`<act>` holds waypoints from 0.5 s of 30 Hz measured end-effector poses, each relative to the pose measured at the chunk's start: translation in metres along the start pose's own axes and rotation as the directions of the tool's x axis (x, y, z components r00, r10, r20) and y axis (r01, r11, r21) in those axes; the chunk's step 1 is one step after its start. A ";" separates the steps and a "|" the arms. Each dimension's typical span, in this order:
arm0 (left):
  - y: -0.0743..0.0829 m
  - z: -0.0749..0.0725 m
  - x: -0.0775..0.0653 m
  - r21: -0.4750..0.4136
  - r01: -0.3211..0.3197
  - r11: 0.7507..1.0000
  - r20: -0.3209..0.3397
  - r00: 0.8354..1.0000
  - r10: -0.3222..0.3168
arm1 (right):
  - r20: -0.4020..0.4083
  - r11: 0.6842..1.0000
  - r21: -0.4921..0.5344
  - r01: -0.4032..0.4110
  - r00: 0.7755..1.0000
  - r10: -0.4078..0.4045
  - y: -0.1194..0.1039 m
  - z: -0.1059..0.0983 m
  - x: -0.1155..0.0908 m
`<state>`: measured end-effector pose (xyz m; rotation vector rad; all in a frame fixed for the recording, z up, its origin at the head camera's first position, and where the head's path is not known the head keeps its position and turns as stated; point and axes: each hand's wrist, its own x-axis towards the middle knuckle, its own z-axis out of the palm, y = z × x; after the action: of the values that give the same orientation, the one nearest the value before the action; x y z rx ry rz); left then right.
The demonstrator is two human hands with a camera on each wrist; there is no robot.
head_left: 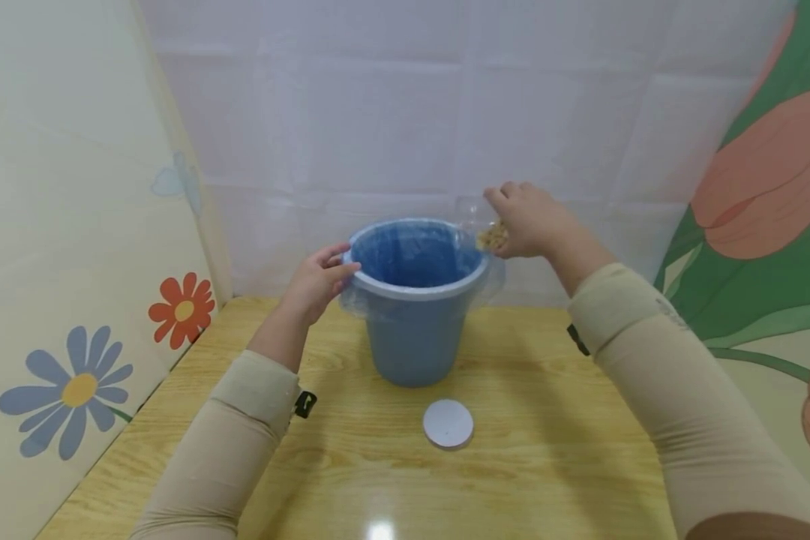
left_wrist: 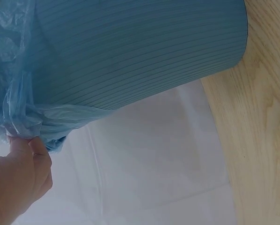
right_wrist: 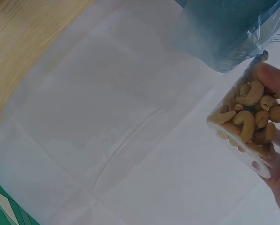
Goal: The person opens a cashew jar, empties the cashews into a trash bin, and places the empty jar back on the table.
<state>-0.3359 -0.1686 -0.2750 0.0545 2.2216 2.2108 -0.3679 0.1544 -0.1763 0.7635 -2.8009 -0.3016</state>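
Observation:
A blue trash bin (head_left: 415,341) stands upright on the table, lined with a thin clear-blue plastic bag (left_wrist: 74,117) folded over its rim. My left hand (head_left: 316,283) pinches the bag-covered rim on the left side, fingers and thumb at the edge. On the opposite side my right hand (head_left: 529,223) grips a clear plastic jar (right_wrist: 245,152), tilted with its mouth toward the bin's opening. Cashews and other nuts (right_wrist: 252,110) lie inside the jar, toward its base. The bin's floor is out of sight.
A round white lid (head_left: 448,424) lies flat on the wood-grain table (head_left: 351,465) in front of the bin. Behind the bin hangs a white cloth (head_left: 378,120). Flower-patterned panels (head_left: 74,225) flank the table on both sides.

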 end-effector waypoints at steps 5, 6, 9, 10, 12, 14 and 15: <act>0.000 0.000 0.000 0.007 -0.015 1.000 -0.003 1.000 0.015 | -0.033 0.997 -0.066 0.045 0.998 -0.048 0.004 0.002 0.001; 0.000 0.000 0.000 0.007 -0.016 1.000 0.000 1.000 0.016 | -0.040 0.996 -0.077 0.051 0.998 -0.054 0.004 0.002 0.001; 0.001 0.001 0.000 -0.002 -0.012 1.000 -0.011 1.000 0.012 | -0.057 0.993 -0.104 0.063 0.996 -0.070 0.004 0.001 0.000; 0.001 0.001 0.000 -0.004 -0.010 1.000 -0.011 1.000 0.010 | -0.060 0.992 -0.111 0.067 0.995 -0.074 0.004 0.001 0.000; 0.001 0.001 0.001 -0.007 -0.006 1.000 -0.008 1.000 0.006 | -0.064 0.990 -0.121 0.074 0.995 -0.082 0.004 0.000 0.000; 0.001 0.001 0.000 -0.010 -0.002 1.000 -0.011 1.000 0.002 | -0.061 0.988 -0.129 0.081 0.994 -0.090 0.004 0.000 -0.001; 0.001 0.001 0.000 -0.012 0.000 1.000 -0.011 1.000 0.000 | -0.060 0.988 -0.132 0.085 0.994 -0.094 0.003 0.000 -0.001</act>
<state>-0.3361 -0.1675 -0.2738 0.0430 2.2133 2.2296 -0.3687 0.1578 -0.1755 0.8543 -2.6601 -0.4607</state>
